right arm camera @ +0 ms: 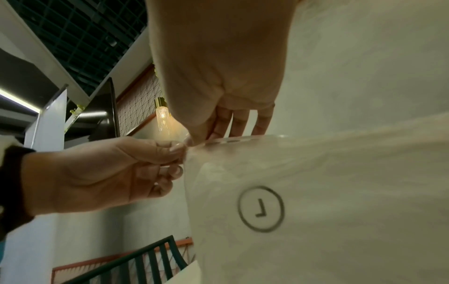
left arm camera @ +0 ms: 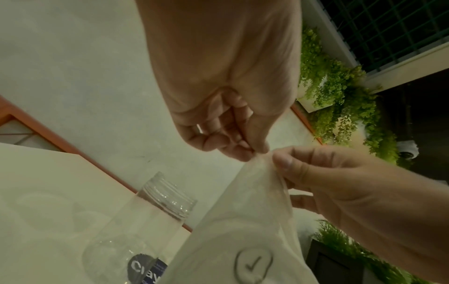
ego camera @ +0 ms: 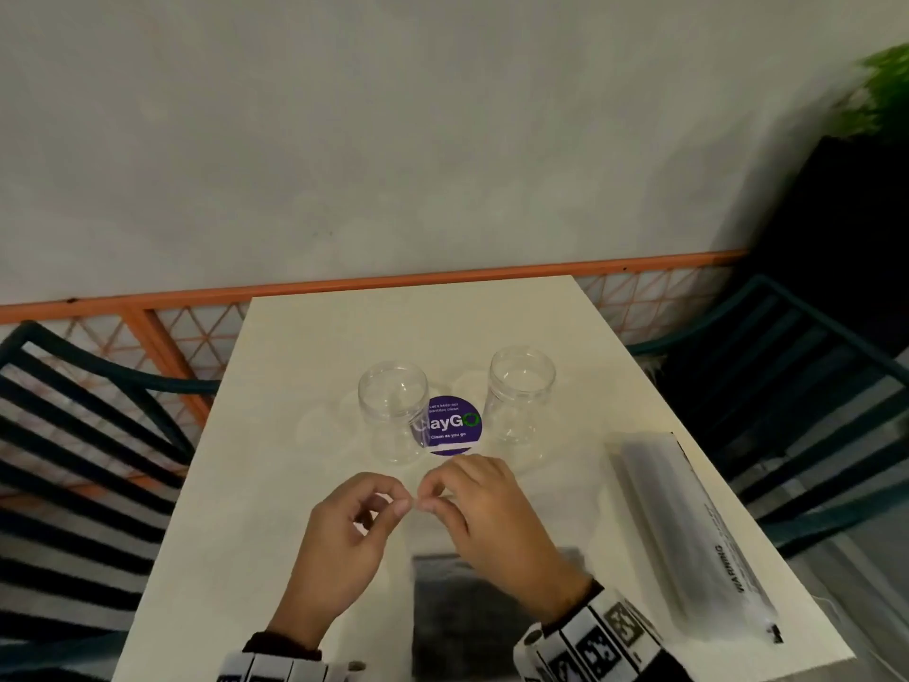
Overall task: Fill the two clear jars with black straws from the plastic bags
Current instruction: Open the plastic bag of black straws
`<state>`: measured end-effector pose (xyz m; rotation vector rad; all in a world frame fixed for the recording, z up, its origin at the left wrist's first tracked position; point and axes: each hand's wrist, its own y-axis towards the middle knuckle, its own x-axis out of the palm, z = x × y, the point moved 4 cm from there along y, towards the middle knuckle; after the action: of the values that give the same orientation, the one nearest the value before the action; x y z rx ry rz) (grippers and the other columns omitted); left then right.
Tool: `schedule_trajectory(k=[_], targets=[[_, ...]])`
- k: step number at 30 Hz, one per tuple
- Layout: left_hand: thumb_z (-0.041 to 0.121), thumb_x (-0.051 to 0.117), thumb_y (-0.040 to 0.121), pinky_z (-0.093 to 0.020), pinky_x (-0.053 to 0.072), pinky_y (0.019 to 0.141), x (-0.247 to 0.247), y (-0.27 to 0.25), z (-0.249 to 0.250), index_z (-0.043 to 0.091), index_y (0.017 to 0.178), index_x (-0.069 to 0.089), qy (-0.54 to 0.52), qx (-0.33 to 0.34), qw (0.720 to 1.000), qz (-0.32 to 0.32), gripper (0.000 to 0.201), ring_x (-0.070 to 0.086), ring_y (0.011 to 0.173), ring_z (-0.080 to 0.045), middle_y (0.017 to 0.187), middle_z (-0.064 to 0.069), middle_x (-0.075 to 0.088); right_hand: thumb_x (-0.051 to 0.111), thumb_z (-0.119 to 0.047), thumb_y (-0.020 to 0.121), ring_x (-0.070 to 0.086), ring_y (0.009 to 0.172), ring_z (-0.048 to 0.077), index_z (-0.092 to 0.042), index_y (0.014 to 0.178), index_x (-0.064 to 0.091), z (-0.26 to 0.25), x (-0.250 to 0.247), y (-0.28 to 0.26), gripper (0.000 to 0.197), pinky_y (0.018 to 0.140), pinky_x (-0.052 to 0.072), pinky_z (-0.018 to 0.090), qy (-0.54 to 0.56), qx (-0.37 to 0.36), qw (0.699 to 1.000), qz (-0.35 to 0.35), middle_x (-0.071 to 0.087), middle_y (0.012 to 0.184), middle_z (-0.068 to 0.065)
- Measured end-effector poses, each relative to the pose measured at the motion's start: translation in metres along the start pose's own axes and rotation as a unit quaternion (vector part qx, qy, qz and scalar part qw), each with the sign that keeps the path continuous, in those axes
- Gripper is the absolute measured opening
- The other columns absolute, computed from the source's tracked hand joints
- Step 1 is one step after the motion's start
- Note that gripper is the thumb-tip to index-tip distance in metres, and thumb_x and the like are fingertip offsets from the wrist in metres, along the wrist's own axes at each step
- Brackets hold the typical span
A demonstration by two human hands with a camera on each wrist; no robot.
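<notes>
Two empty clear jars stand upright mid-table, the left jar [ego camera: 393, 415] and the right jar [ego camera: 521, 393]. In front of them my left hand [ego camera: 401, 504] and right hand [ego camera: 428, 502] meet above the table. Each pinches the top edge of a clear plastic bag [ego camera: 492, 612] that hangs below, dark with black straws at its lower end. In the left wrist view my left hand [left arm camera: 257, 151] pinches the bag [left arm camera: 243, 221] right beside my right hand [left arm camera: 282, 163], with one jar [left arm camera: 150, 217] behind. In the right wrist view my right hand [right arm camera: 192, 140] and left hand [right arm camera: 177, 151] grip the bag [right arm camera: 316, 192] at its rim.
A second long plastic bag of straws [ego camera: 688, 524] lies along the right side of the white table [ego camera: 305, 386]. A round purple sticker [ego camera: 455, 425] sits between the jars. Dark slatted chairs [ego camera: 74, 435] flank the table, and a wall with an orange rail [ego camera: 442, 280] runs behind.
</notes>
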<state>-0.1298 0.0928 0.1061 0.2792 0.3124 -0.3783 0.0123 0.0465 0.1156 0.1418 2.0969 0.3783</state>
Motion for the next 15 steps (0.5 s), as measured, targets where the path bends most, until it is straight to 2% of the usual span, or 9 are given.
schedule_trajectory(k=[2, 5, 10, 15], targets=[[0.013, 0.065, 0.08, -0.024, 0.046, 0.063, 0.0, 0.001, -0.001, 0.029, 0.074, 0.061, 0.006, 0.005, 1.0, 0.016, 0.018, 0.06, 0.068, -0.015, 0.079, 0.013, 0.065, 0.04, -0.036, 0.086, 0.054, 0.079, 0.009, -0.025, 0.086, 0.057, 0.007, -0.006, -0.005, 0.021, 0.079, 0.04, 0.02, -0.011, 0.011, 1.0, -0.004, 0.065, 0.083, -0.008], [0.004, 0.063, 0.081, -0.025, 0.047, 0.065, -0.004, 0.002, -0.004, 0.029, 0.073, 0.06, 0.013, -0.012, 0.999, 0.041, 0.026, 0.061, 0.068, -0.015, 0.08, 0.014, 0.065, 0.035, -0.038, 0.088, 0.053, 0.082, 0.01, -0.023, 0.087, 0.057, 0.027, -0.02, -0.013, 0.026, 0.08, 0.033, 0.017, -0.005, 0.034, 0.999, -0.017, 0.063, 0.086, -0.005], [0.002, 0.061, 0.082, -0.011, 0.044, 0.063, -0.013, 0.004, -0.007, 0.031, 0.07, 0.06, -0.007, -0.039, 0.996, 0.085, 0.031, 0.06, 0.069, -0.012, 0.078, 0.011, 0.065, 0.035, -0.036, 0.086, 0.056, 0.08, 0.011, -0.026, 0.083, 0.058, 0.06, -0.049, -0.024, 0.025, 0.078, 0.036, 0.024, -0.064, 0.059, 0.996, -0.006, 0.063, 0.083, -0.009], [0.002, 0.06, 0.084, -0.002, 0.042, 0.064, -0.036, 0.006, -0.011, 0.029, 0.072, 0.061, -0.013, -0.055, 0.985, 0.161, 0.03, 0.059, 0.069, 0.0, 0.081, 0.016, 0.067, 0.037, -0.04, 0.087, 0.056, 0.08, 0.012, -0.025, 0.086, 0.058, 0.101, -0.083, -0.036, 0.025, 0.075, 0.044, 0.029, -0.081, 0.096, 0.992, 0.022, 0.059, 0.085, -0.013]])
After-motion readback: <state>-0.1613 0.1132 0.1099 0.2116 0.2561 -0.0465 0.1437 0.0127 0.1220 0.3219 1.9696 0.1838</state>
